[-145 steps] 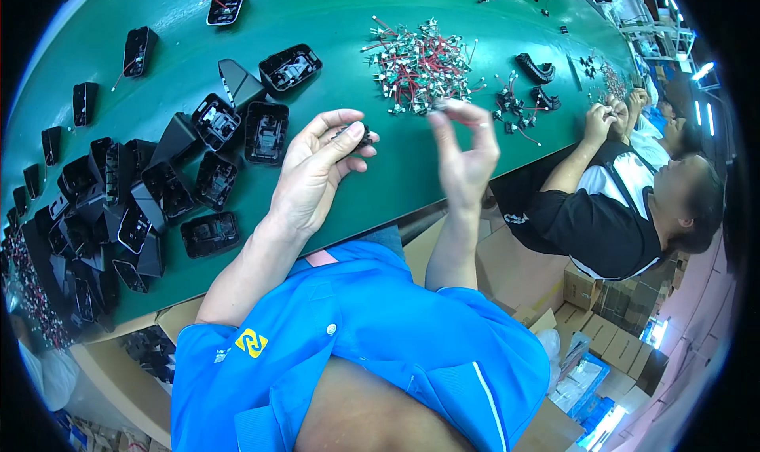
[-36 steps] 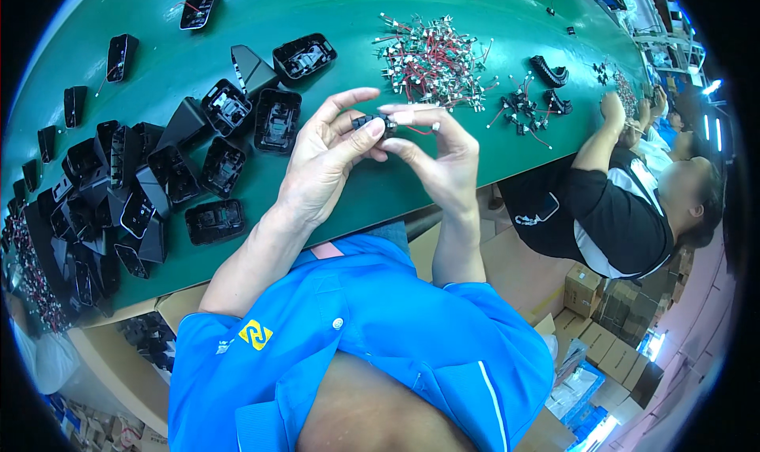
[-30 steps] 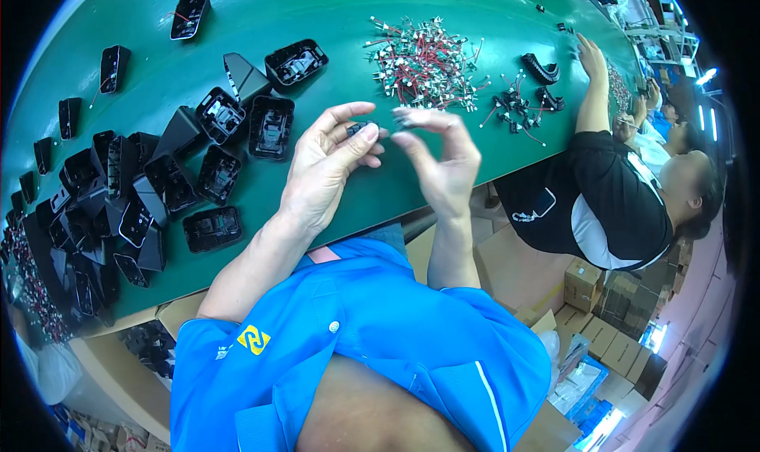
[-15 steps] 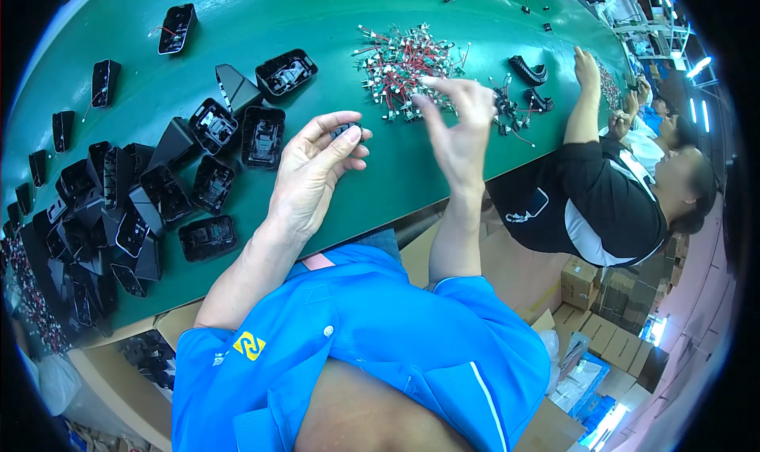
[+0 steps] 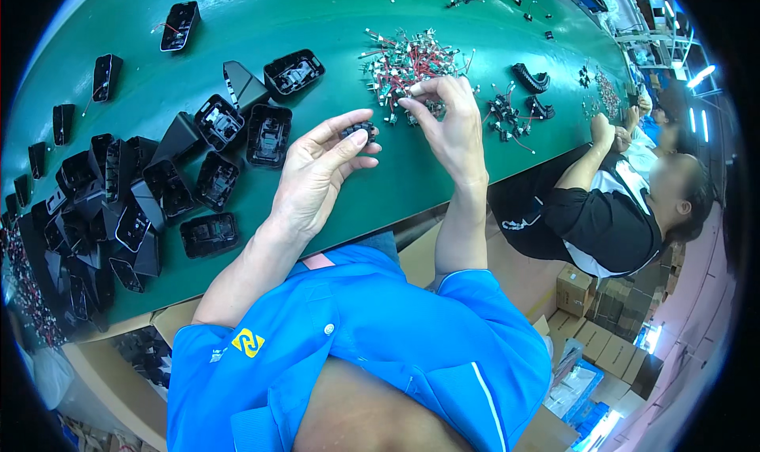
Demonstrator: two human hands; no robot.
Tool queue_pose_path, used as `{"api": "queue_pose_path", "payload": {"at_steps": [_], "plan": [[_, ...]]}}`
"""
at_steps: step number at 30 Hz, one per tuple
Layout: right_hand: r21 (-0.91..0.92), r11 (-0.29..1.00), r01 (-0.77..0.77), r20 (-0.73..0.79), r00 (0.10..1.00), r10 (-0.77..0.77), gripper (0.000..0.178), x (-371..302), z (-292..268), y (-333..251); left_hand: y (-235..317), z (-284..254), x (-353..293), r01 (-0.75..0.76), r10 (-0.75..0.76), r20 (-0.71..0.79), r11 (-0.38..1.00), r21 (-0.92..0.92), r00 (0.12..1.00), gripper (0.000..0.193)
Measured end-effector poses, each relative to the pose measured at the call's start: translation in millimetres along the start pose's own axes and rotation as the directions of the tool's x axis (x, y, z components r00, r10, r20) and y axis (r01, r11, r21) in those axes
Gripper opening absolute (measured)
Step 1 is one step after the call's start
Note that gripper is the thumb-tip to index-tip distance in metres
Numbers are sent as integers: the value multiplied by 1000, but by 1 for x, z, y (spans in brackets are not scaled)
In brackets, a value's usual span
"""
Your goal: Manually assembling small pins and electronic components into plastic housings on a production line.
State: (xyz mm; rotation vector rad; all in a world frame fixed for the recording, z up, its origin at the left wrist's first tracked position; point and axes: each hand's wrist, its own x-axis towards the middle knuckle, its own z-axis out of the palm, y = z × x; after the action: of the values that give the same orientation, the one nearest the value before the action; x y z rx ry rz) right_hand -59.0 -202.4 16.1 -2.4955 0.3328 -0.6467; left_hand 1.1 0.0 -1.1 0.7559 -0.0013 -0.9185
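My left hand (image 5: 317, 167) grips a small black ribbed plastic part (image 5: 360, 131) between thumb and fingers, held just over the green table (image 5: 348, 207). My right hand (image 5: 451, 127) is at the near edge of a heap of small wired connectors (image 5: 396, 60), with red wires, white plugs and green bits. Its thumb and forefinger come together in a pinch there. Whatever lies between those fingertips is too small to make out. To the left of my left hand stand open black plastic housings (image 5: 269, 135), with moulded parts inside.
A crowded stack of black housings (image 5: 111, 199) fills the table's left side. Right of the connectors lie curved black strips (image 5: 530, 78) and small black parts with wires (image 5: 507, 115). A co-worker in a black top (image 5: 594, 207) sits to the right. Cardboard boxes (image 5: 574, 290) stand behind.
My right hand has moved slightly left, and its spread thumb and forefinger have closed into a pinch by the heap. My left hand keeps the black part. The co-worker's arm has come down.
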Motion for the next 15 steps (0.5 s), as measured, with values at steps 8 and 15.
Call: {"api": "queue_pose_path", "payload": {"at_steps": [8,15], "plan": [[324,936,-139,-63,984,168,17,-5,-2,-29,5,3,-1,-2,3,11,997,-77,1000,35],[573,799,-184,12,976,217,15,-17,14,-40,4,-1,2,7,-4,20,993,-116,1000,33]]}}
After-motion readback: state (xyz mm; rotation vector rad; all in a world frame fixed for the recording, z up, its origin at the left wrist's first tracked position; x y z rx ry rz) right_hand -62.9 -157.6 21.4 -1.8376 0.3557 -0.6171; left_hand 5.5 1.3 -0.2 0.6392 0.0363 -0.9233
